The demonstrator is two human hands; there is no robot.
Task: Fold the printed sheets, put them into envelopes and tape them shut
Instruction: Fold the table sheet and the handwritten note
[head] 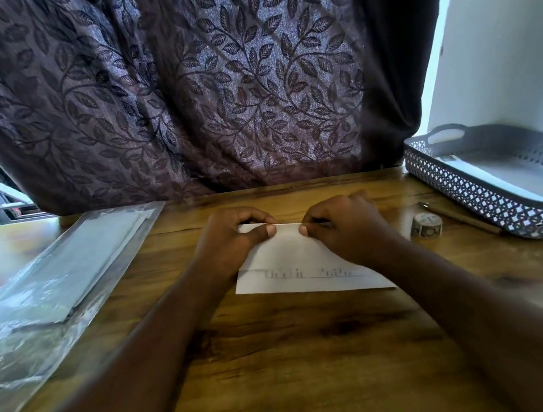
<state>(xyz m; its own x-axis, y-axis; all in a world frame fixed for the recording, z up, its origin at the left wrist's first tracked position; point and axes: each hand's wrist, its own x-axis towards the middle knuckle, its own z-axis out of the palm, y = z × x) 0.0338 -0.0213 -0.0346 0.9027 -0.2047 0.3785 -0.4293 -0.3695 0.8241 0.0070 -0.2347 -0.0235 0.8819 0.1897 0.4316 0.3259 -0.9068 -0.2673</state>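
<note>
A white printed sheet lies folded on the wooden table in the middle, with a line of print near its front edge. My left hand pinches the sheet's far folded edge on the left, thumb on top. My right hand pinches the same edge on the right. A clear plastic pack of envelopes lies at the left. A small roll of patterned tape stands to the right of the sheet.
A grey perforated tray holding white paper sits at the right edge, with a pen lying in front of it. A dark leaf-patterned curtain hangs behind the table's far edge.
</note>
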